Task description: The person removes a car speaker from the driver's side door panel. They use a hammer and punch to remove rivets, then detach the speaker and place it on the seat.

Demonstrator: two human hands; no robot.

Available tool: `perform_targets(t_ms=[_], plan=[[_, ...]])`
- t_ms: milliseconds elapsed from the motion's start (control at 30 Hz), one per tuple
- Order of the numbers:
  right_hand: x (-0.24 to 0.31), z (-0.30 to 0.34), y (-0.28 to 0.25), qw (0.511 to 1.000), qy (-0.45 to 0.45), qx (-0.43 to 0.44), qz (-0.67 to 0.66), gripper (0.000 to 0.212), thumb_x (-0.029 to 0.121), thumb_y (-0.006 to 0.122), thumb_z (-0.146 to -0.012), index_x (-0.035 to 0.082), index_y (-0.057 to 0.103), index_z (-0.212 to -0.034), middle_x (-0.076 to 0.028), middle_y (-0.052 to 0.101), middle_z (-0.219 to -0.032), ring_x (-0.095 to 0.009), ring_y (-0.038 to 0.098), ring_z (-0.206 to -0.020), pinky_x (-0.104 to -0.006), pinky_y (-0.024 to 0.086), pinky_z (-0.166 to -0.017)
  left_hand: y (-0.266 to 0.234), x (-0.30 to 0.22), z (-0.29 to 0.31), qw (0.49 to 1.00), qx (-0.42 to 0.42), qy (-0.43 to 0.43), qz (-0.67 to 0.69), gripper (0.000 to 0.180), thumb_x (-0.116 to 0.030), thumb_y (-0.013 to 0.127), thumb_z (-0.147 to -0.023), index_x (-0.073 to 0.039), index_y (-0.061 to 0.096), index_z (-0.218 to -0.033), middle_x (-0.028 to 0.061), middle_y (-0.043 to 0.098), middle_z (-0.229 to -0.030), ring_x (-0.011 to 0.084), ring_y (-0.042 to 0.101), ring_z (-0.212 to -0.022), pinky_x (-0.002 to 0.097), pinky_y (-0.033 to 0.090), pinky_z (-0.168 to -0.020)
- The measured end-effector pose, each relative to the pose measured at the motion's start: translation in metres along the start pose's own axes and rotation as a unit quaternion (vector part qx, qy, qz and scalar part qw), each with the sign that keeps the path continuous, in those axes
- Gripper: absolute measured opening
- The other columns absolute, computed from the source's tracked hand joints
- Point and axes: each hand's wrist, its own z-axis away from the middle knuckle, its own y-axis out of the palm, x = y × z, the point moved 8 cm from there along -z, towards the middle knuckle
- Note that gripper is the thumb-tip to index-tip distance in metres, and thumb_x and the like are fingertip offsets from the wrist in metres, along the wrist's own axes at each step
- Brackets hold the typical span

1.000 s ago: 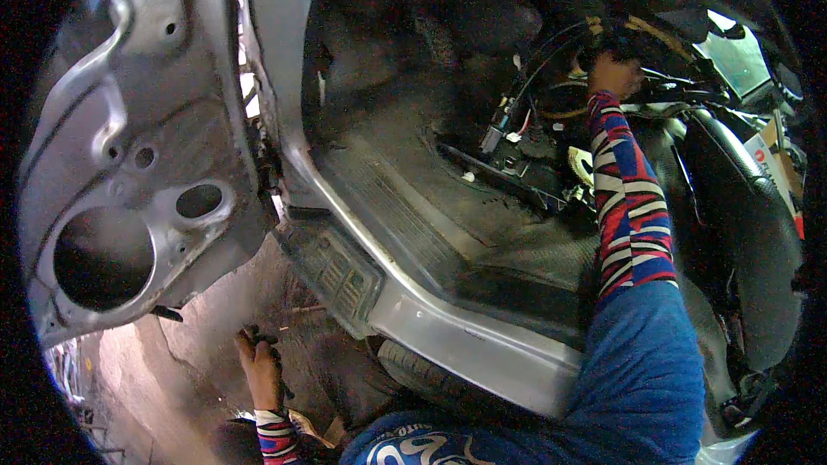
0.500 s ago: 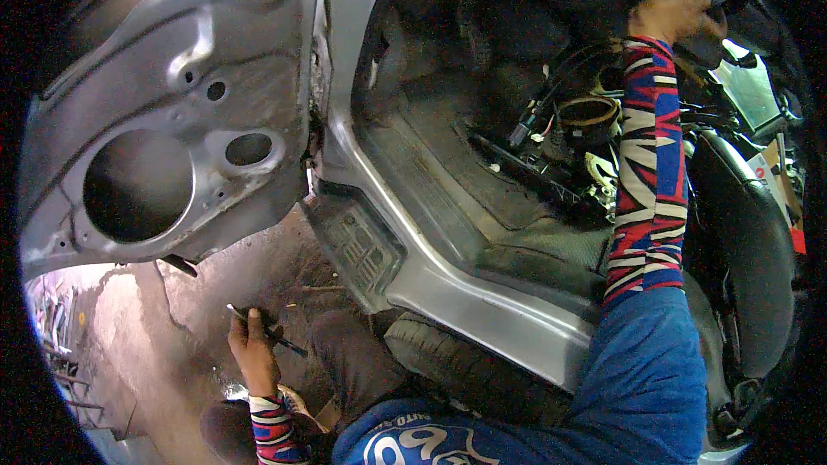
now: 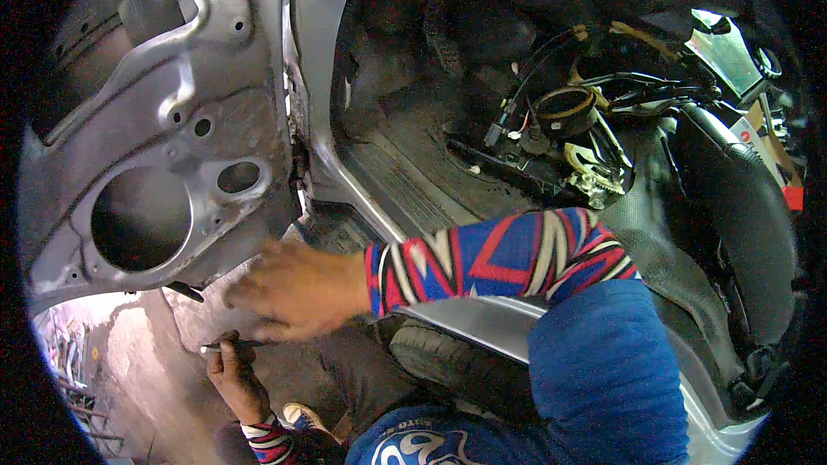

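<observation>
At the lower left, my left hand (image 3: 237, 386) is closed around a thin dark tool (image 3: 208, 350) with a pale end. Its exact kind is too small to tell. Just above it is my right hand (image 3: 301, 293), blurred, its fingers spread and nothing visible in them. It hangs between the bare metal car door (image 3: 228, 133) and the silver door sill (image 3: 491, 323), close to the tool's far end but with no clear contact.
Inside the car, a loose wiring bundle with connectors (image 3: 497, 132) lies near a round ring-shaped part (image 3: 564, 112) and a pale bracket (image 3: 603, 168). A black seat (image 3: 732, 207) stands at the right. Below the sill is a tyre (image 3: 448, 353).
My right hand has come down from the upper right of the cabin, across the sill, to beside my left hand. My left hand still holds the thin tool, slightly lower and further left.
</observation>
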Motion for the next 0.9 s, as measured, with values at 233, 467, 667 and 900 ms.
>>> perform_targets(t_ms=[233,467,667,900], plan=[[0.009,0.035,0.082,0.917,0.12,0.32,-0.204,0.043,0.032,0.06,-0.092,-0.003,0.057,-0.117,-0.028,0.065,-0.1,-0.046,0.063,-0.097,-0.0556,0.049,-0.086,0.003,-0.009,-0.003,0.967,0.101,0.035,0.231,0.037,-0.037,0.062,-0.097,-0.002,0.062,-0.108,0.0075,0.061,-0.099,0.0183,0.056,-0.086,0.0318,0.044,-0.074],[-0.074,0.063,0.016,0.913,0.135,0.38,-0.061,0.032,0.025,0.06,-0.091,-0.004,0.061,-0.104,-0.027,0.066,-0.093,-0.045,0.064,-0.091,-0.0525,0.05,-0.08,0.016,0.004,0.005,0.983,0.138,-0.113,0.033,0.061,-0.05,0.047,-0.102,0.005,0.06,-0.124,0.0114,0.067,-0.106,0.0184,0.062,-0.082,0.0332,0.049,-0.074],[-0.188,0.168,-0.147,0.772,0.509,0.361,-0.118,0.037,0.032,0.058,-0.097,0.001,0.061,-0.116,-0.008,0.073,-0.098,-0.017,0.065,-0.084,-0.0352,0.052,-0.073,0.03,0.019,0.011,0.95,0.186,-0.164,-0.189,0.047,-0.04,0.051,-0.103,0.003,0.069,-0.105,0.009,0.07,-0.09,0.0148,0.06,-0.075,0.03,0.047,-0.069],[-0.251,0.224,-0.203,0.776,0.594,0.194,-0.089,0.036,0.033,0.057,-0.098,0.001,0.059,-0.113,-0.015,0.072,-0.106,-0.023,0.069,-0.081,-0.0421,0.054,-0.068,0.053,0.022,0.017,0.936,0.224,-0.132,-0.237,0.039,-0.035,0.056,-0.101,0.002,0.069,-0.103,0.0062,0.068,-0.082,0.0137,0.057,-0.072,0.0293,0.046,-0.068]])
